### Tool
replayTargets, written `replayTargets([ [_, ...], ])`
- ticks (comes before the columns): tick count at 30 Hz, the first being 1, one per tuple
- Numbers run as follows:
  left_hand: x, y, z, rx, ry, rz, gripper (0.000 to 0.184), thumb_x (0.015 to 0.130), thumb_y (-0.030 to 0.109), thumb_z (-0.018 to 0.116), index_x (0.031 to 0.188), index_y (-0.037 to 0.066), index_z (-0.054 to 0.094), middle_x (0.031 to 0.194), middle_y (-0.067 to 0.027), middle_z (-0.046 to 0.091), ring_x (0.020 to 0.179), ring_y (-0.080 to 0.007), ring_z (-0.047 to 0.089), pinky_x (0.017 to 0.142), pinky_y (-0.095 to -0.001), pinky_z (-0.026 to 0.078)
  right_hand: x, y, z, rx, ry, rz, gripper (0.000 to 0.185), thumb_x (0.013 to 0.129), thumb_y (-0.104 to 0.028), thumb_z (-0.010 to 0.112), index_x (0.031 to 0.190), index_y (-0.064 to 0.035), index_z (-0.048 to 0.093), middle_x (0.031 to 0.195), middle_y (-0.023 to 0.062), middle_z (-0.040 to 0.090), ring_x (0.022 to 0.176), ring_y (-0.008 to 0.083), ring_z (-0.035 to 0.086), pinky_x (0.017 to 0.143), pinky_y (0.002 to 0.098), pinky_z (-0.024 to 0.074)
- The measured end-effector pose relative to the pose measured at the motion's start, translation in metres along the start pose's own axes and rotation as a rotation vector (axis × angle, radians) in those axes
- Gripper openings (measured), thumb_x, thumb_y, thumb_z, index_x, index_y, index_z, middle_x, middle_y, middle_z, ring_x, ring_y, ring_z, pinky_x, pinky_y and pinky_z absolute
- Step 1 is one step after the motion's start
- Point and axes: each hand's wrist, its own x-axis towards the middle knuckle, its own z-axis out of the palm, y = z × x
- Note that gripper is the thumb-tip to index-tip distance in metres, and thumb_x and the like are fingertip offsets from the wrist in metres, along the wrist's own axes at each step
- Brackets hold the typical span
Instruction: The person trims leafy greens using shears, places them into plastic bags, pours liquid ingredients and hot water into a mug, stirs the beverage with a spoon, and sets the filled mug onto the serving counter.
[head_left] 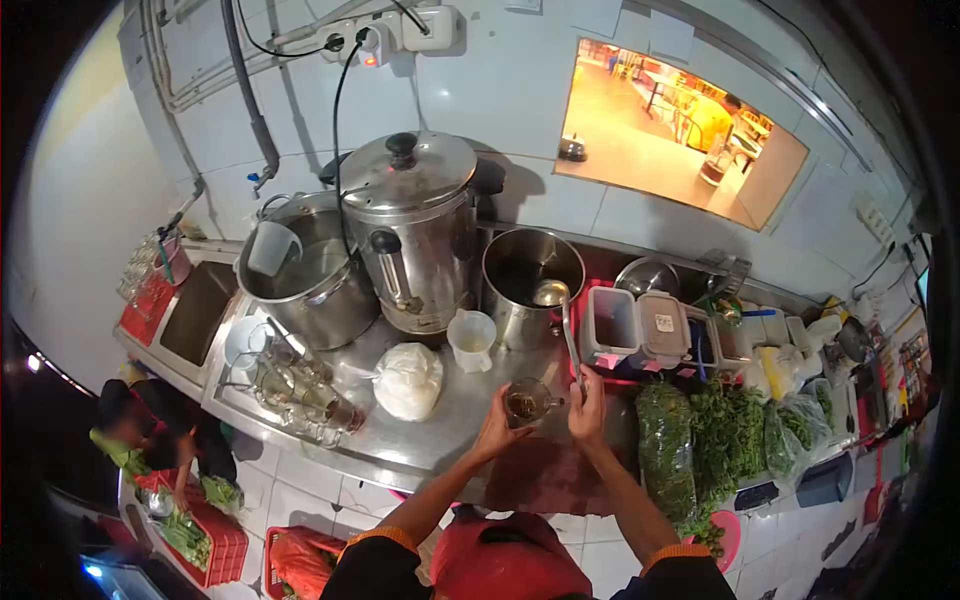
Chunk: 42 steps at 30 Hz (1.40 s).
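Observation:
A glass mug [527, 400] with something dark at its bottom is held in my left hand [497, 428], fingers wrapped round its side. My right hand [587, 408] grips the handle of a metal ladle [571, 335], close to the mug's handle. The ladle's bowl rests at the rim of a tall steel pot [533, 262] that has dark liquid inside. Left of the mug stand a translucent plastic jug [471, 340] and a white tied plastic bag [408, 382].
A large lidded steel urn [415, 240] and a wide pot [305, 270] stand at the back left. Glass mugs [300, 395] crowd the left counter. Plastic containers [660, 325] and leafy greens [725, 435] lie to the right. Another person [155, 435] crouches at lower left.

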Motion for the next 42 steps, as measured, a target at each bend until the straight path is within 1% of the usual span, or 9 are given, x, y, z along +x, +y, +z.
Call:
replayTargets([
  [2, -0.002, 0.005, -0.020, 0.176, 0.050, 0.154, 0.096, 0.064, 0.014, 0.085, 0.137, 0.003, 0.024, 0.127, -0.0180, 0.050, 0.115, -0.0307, 0.055, 0.096, -0.0416, 0.044, 0.000, 0.005, 0.008, 0.009, 0.032, -0.019, 0.032, 0.093, -0.008, 0.052, 0.124, 0.0018, 0.048, 0.109, 0.0196, 0.054, 0.100, 0.0339, 0.054, 0.089, 0.0372, 0.0422],
  [6, 0.004, 0.035, -0.096, 0.197, -0.146, -0.219, 0.070, 0.079, 0.002, 0.063, 0.139, 0.004, 0.026, 0.095, -0.0184, 0.062, 0.087, -0.0355, 0.063, 0.071, -0.0443, 0.050, -0.007, 0.024, 0.012, 0.105, -0.024, 0.050, 0.032, 0.095, -0.009, 0.049, 0.125, 0.0019, 0.047, 0.111, 0.0178, 0.055, 0.101, 0.0310, 0.054, 0.089, 0.0364, 0.0417],
  [11, 0.064, 0.056, -0.115, 0.635, -0.008, 0.054, 0.054, 0.086, 0.010, 0.058, 0.135, 0.008, 0.034, 0.081, -0.0210, 0.063, 0.067, -0.0418, 0.062, 0.060, -0.0493, 0.050, -0.002, 0.018, 0.011, 0.205, -0.139, 0.236, 0.032, 0.097, -0.013, 0.044, 0.127, -0.0020, 0.046, 0.113, 0.0176, 0.056, 0.101, 0.0301, 0.055, 0.088, 0.0375, 0.0426],
  [19, 0.074, 0.103, -0.127, 1.005, -0.096, 0.095, 0.019, 0.090, 0.028, 0.054, 0.094, 0.012, 0.064, 0.066, -0.0178, 0.063, 0.065, -0.0371, 0.065, 0.058, -0.0487, 0.051, 0.000, -0.036, -0.026, 0.121, -0.077, -0.061, 0.029, 0.086, -0.006, 0.062, 0.114, -0.0018, 0.059, 0.095, 0.0139, 0.059, 0.082, 0.0250, 0.056, 0.073, 0.0337, 0.0453],
  [23, 0.057, 0.230, -0.139, 0.923, -0.136, 0.081, 0.018, 0.085, 0.029, 0.062, 0.095, 0.015, 0.068, 0.068, -0.0180, 0.064, 0.068, -0.0367, 0.064, 0.060, -0.0458, 0.050, 0.029, -0.140, -0.023, 0.215, -0.052, -0.165, 0.013, 0.083, -0.007, 0.067, 0.092, -0.0002, 0.062, 0.076, 0.0076, 0.055, 0.059, 0.0137, 0.050, 0.054, 0.0262, 0.0404],
  [28, 0.087, 0.316, -0.159, 0.787, -0.248, 0.204, 0.038, 0.086, 0.031, 0.063, 0.116, 0.007, 0.062, 0.074, -0.0175, 0.066, 0.071, -0.0321, 0.067, 0.065, -0.0410, 0.052, 0.040, -0.157, -0.028, 0.246, -0.033, -0.161, 0.023, 0.084, -0.013, 0.069, 0.075, 0.0017, 0.053, 0.065, 0.0117, 0.050, 0.051, 0.0221, 0.048, 0.047, 0.0341, 0.0365],
  [32, 0.234, 0.304, -0.235, 1.054, 0.332, 0.476, 0.034, 0.090, 0.035, 0.057, 0.105, 0.005, 0.059, 0.092, -0.0207, 0.063, 0.080, -0.0400, 0.063, 0.068, -0.0469, 0.052, 0.025, -0.142, -0.081, 0.237, -0.112, -0.064, 0.022, 0.083, -0.012, 0.068, 0.074, 0.0002, 0.053, 0.062, 0.0084, 0.046, 0.054, 0.0161, 0.043, 0.050, 0.0300, 0.0336],
  [35, 0.292, 0.278, -0.260, 1.388, 0.326, 0.326, 0.043, 0.089, 0.042, 0.056, 0.112, 0.006, 0.060, 0.108, -0.0193, 0.061, 0.091, -0.0424, 0.061, 0.077, -0.0477, 0.053, 0.004, -0.148, -0.120, 0.162, -0.074, -0.091, 0.024, 0.085, -0.015, 0.067, 0.073, -0.0002, 0.053, 0.057, 0.0082, 0.042, 0.052, 0.0125, 0.039, 0.047, 0.0311, 0.0314],
  [42, 0.340, 0.270, -0.281, 1.321, 0.027, 0.256, 0.035, 0.073, 0.038, 0.066, 0.086, 0.005, 0.071, 0.093, -0.0184, 0.068, 0.092, -0.0365, 0.063, 0.080, -0.0445, 0.052, -0.038, -0.140, -0.197, 0.118, -0.102, 0.345, 0.021, 0.083, -0.016, 0.065, 0.074, 0.0009, 0.057, 0.059, 0.0027, 0.049, 0.057, 0.0089, 0.043, 0.051, 0.0289, 0.0363],
])
